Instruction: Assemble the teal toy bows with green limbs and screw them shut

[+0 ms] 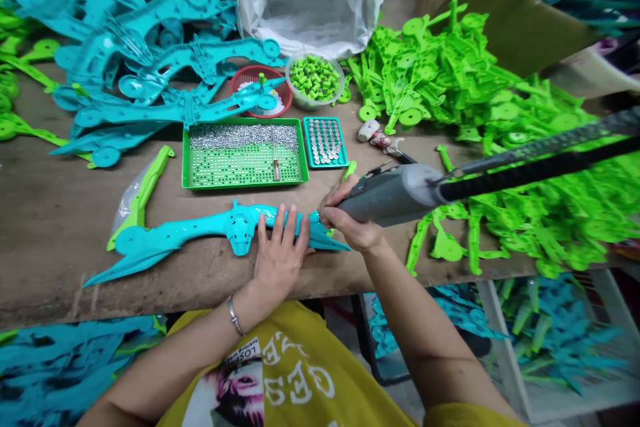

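We press our left hand [280, 253] flat on a blue plastic piece [200, 227] — its fingers are spread open. The fingers of our right hand [350, 220] close around a gray power screwdriver [390, 197]. The piece lies on the wooden counter [60, 267], near a green tray [245, 185] of tiny screws [245, 137] — big heaps of green plastic parts [475, 80] sit close by.

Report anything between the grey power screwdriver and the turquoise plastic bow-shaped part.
Nothing visible separates them: the nose of the grey cylindrical power screwdriver sits right over the end of the turquoise moulded plastic part, though the fingers of the right hand hide the tip itself. The left hand lies flat on the part beside it.
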The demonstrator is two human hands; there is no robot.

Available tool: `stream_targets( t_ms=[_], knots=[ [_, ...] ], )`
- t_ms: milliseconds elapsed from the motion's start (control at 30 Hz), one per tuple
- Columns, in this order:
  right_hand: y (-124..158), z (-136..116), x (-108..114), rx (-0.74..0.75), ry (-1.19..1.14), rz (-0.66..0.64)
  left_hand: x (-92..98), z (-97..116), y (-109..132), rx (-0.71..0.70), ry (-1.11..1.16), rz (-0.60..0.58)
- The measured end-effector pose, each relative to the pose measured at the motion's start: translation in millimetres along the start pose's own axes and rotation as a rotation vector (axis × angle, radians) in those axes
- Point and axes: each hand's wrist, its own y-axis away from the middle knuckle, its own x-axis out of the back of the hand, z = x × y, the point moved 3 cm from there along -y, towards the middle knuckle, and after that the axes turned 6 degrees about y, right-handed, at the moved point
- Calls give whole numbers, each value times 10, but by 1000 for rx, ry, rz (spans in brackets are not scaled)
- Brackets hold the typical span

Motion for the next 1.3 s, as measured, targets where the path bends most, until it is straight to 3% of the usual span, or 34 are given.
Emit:
stream_targets(
  t_ms=[67,133,167,267,367,533,1100,1300],
  knots=[
    [-87,-74,-40,10,-29,-207,5,4,-3,1,-13,4],
    [-205,-153,-75,80,-75,-298,13,11,-8,6,-21,26],
    [-282,-182,-87,136,-100,-262,17,13,-11,11,-22,35],
    [-535,-178,-138,285,-169,31,29,18,-17,18,-19,50],
    [-751,-55,-264,287,-166,197,48,18,-16,19,-19,58],
    [-898,89,-379,231,-57,236,51,18,-15,13,-18,76],
    [-909,178,-432,138,-58,233,16,19,3,19,-15,53],
    [-768,-77,-325,226,-51,267,65,59,-42,70,19,-34]
  ],
)
